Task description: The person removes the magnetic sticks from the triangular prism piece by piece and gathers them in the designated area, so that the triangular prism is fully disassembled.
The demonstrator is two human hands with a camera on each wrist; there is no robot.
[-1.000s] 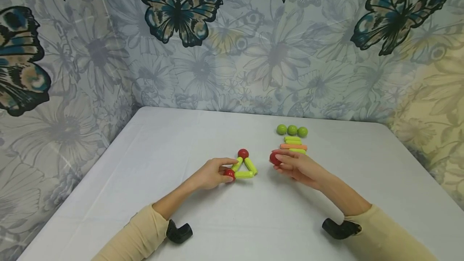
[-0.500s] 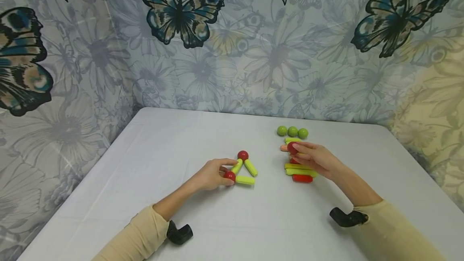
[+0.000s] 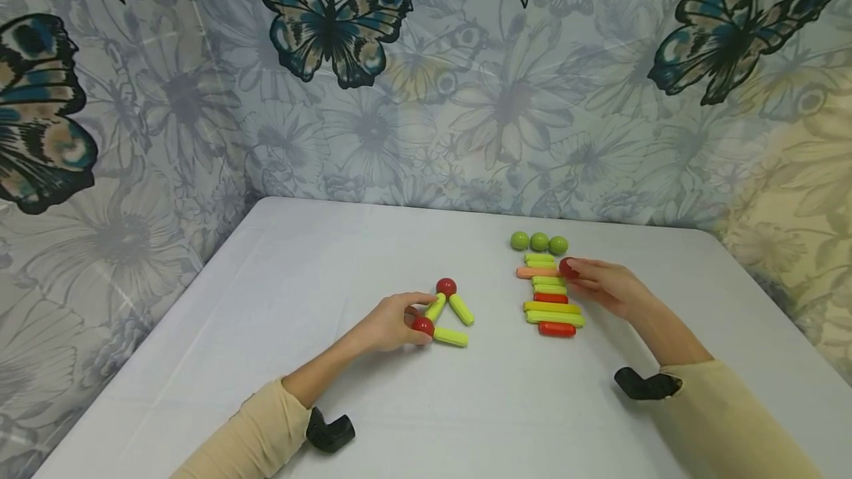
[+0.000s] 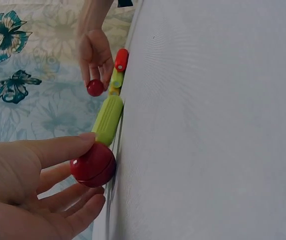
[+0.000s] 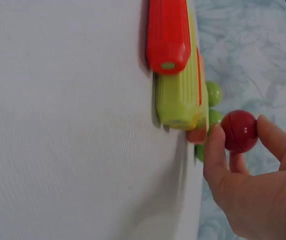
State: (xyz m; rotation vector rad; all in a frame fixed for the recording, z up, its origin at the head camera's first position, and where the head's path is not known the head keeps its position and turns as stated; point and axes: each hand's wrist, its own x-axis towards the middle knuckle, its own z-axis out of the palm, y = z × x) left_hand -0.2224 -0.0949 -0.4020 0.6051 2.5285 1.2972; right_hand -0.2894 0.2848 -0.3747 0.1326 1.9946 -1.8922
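Right of centre, head view: one red ball (image 3: pixel 569 267), which the right hand (image 3: pixel 614 287) pinches by thumb and fingers. It sits at the right end of the orange rod (image 3: pixel 535 272); this rod's long axis runs left to right, its left end projecting past the lime rods above and below. Ball and rod end: touching or just beside, cannot tell which. Nearer hand: the right; the left hand (image 3: pixel 393 322) is well apart, left of centre, gripping a second red ball (image 3: pixel 423 326). From that ball one lower lime rod (image 3: pixel 451 337) points rightward and slightly down, far end free. Mid-frame, a third red ball (image 3: pixel 447 287) tops two slanting lime rods (image 3: pixel 461 310); a gap lies between the right one and the lower rod.

Left wrist view: second red ball, lower left of centre, held between thumb above and fingers below; a lime rod runs from it up the frame, leaning right. Upper left: right hand with its ball.

Right wrist view: held red ball, right of centre, between fingertips at both sides; green balls (image 5: pixel 213 93) behind, red rod (image 5: pixel 168 37) at upper centre. Brands, labels, writing: none legible in any view.
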